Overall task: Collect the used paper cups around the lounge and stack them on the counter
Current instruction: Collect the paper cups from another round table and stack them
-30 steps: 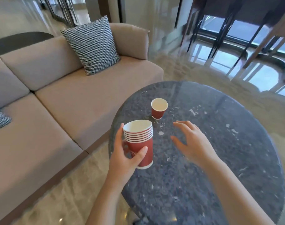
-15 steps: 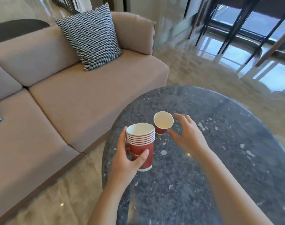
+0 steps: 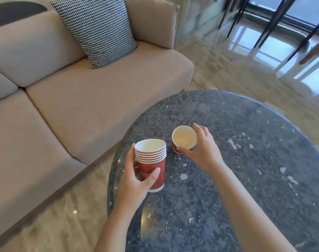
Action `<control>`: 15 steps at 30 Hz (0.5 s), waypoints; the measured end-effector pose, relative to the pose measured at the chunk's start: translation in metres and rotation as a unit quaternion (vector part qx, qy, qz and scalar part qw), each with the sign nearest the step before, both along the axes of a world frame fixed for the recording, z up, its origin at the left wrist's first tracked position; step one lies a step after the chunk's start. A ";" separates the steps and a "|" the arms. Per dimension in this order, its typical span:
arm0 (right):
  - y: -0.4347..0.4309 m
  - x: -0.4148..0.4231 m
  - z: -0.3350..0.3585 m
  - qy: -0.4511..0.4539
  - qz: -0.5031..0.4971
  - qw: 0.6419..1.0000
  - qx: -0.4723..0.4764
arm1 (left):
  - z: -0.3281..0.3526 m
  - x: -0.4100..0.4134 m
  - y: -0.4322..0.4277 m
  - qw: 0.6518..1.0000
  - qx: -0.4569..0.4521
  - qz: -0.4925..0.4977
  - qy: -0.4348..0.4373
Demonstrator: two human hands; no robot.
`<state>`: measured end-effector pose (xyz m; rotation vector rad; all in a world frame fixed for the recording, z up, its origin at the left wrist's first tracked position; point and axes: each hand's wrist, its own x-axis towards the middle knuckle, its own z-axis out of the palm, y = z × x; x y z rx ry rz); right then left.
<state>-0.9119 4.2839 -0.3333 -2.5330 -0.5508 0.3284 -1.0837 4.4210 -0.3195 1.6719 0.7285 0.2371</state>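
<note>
My left hand (image 3: 137, 179) grips a stack of several red paper cups (image 3: 151, 160) with white rims, held upright above the near left edge of a dark speckled round table (image 3: 246, 160). Just right of the stack, my right hand (image 3: 204, 150) wraps thumb and fingers around a single red paper cup (image 3: 184, 138) whose pale, empty inside faces the camera. That cup tilts slightly toward me. Whether its base still touches the tabletop is hidden by my thumb.
A beige sofa (image 3: 82, 99) with a black-and-white houndstooth cushion (image 3: 98, 30) runs along the left, close to the table's edge. Glossy marble floor (image 3: 218, 57) surrounds the table. Dark chair legs (image 3: 264, 24) stand at the far right by a window.
My right hand reached forward from open above the table and closed around the single cup. The view shifted closer and lower; the stack in my left hand stayed put.
</note>
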 end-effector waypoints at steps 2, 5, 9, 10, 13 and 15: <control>0.003 0.002 -0.003 0.001 0.003 1.000 -0.001 | -0.002 0.001 0.001 1.000 0.002 -0.004 0.008; 0.004 0.004 -0.006 0.000 0.003 1.000 0.002 | -0.005 0.003 0.001 1.000 0.011 -0.011 0.014; 0.002 0.003 -0.009 0.005 -0.006 1.000 0.019 | -0.007 0.004 0.001 1.000 0.013 -0.022 0.012; 0.001 0.002 -0.009 0.008 -0.012 1.000 0.026 | -0.007 0.004 0.000 1.000 0.013 -0.025 0.011; -0.003 -0.004 -0.009 0.020 -0.037 0.998 0.047 | -0.005 0.004 -0.003 0.999 0.018 -0.032 0.006; -0.011 -0.010 -0.008 0.026 -0.056 0.996 0.068 | -0.002 0.003 -0.006 0.999 0.025 -0.032 0.001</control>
